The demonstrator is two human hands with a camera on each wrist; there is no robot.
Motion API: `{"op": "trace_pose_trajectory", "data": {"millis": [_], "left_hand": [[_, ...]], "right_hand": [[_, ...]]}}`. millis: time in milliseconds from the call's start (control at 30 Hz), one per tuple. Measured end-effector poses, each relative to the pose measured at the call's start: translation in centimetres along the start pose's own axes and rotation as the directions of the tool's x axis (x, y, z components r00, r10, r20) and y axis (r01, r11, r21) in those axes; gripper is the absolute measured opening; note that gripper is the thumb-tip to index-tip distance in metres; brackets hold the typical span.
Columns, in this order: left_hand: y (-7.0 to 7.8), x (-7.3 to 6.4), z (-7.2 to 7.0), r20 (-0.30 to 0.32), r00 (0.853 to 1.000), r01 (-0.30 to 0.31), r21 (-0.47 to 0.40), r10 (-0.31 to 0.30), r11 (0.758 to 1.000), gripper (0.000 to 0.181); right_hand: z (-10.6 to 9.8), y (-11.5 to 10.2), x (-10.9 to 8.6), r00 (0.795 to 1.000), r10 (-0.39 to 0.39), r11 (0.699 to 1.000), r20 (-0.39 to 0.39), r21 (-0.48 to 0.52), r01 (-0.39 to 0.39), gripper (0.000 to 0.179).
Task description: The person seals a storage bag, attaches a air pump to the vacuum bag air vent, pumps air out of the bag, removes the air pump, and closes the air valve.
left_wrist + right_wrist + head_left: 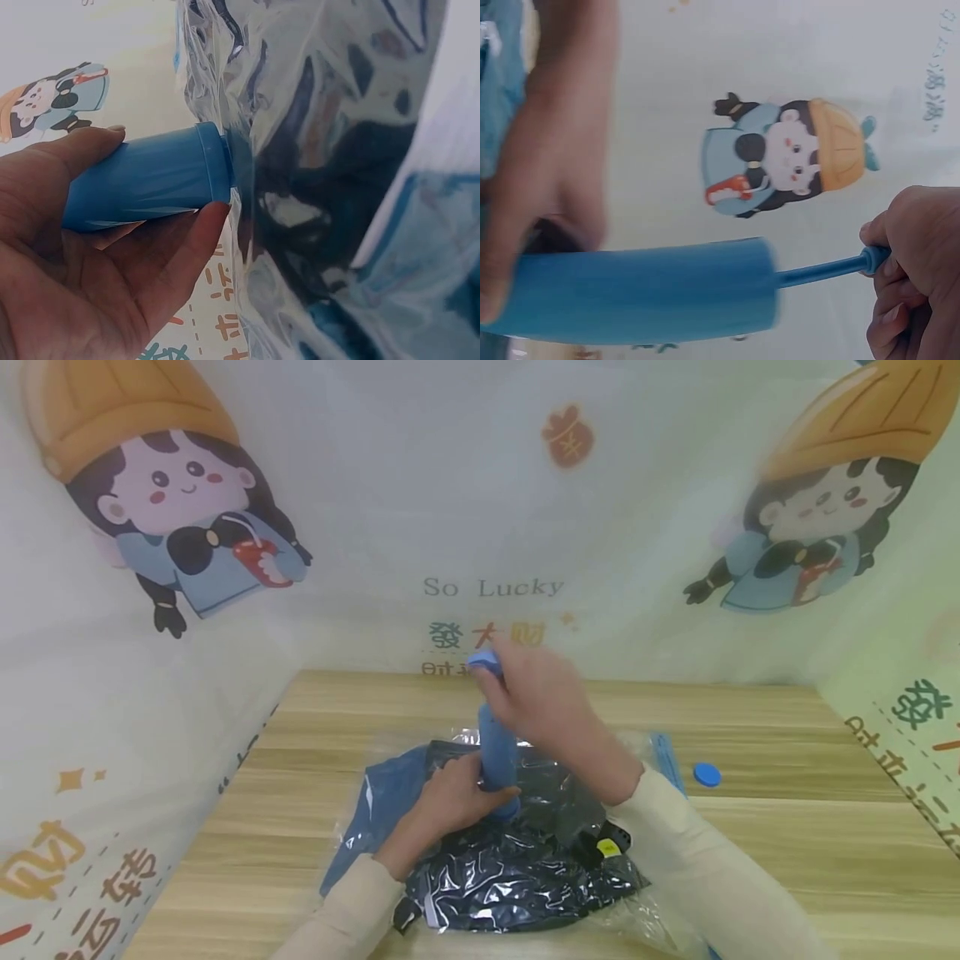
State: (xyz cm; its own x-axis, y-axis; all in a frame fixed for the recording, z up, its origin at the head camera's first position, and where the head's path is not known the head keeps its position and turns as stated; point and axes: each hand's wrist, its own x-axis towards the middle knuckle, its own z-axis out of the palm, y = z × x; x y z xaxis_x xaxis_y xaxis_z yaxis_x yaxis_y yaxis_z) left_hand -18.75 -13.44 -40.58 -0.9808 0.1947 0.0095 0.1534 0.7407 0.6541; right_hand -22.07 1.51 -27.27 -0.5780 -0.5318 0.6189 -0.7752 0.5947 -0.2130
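Note:
A blue hand pump [498, 747] stands upright on a clear plastic bag [495, 885] with dark and blue folded cloth inside. My left hand [450, 793] holds the lower barrel, thumb on one side and fingers on the other. In the left wrist view the pump's end [214, 161] meets the plastic; the contact spot itself is partly hidden. Above, my right hand [543, 689] grips the pump's handle. The right wrist view shows a length of thin blue rod [821, 271] drawn out between barrel and handle.
A round blue cap [707, 774] lies on the wooden table [757, 860], right of the bag. On the bag's right part sits a black piece with a yellow label [609, 848]. A printed white cloth [375, 510] hangs behind and at both sides.

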Motion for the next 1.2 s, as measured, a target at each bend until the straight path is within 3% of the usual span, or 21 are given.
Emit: {"op": "trace_pose_trajectory", "data": {"millis": [400, 667, 1200], "left_hand": [[0.2, -0.1, 0.0, 0.011, 1.0, -0.026, -0.001, 0.026, 1.0, 0.054], [0.5, -0.2, -0.1, 0.007, 1.0, -0.017, 0.013, 0.017, 1.0, 0.054], [0.7, -0.1, 0.0, 0.013, 1.0, -0.006, 0.025, 0.006, 1.0, 0.055]], "right_hand": [[-5.3, -1.1, 3.3, 0.993, -0.072, 0.997, -0.095, 0.02, 0.074, 0.021], [-7.7, -2.2, 4.5, 0.984, -0.093, 0.995, -0.149, 0.022, 0.097, 0.026], [-6.6, -1.7, 4.2, 0.941, -0.064, 0.995, -0.333, 0.052, 0.086, 0.023]]}}
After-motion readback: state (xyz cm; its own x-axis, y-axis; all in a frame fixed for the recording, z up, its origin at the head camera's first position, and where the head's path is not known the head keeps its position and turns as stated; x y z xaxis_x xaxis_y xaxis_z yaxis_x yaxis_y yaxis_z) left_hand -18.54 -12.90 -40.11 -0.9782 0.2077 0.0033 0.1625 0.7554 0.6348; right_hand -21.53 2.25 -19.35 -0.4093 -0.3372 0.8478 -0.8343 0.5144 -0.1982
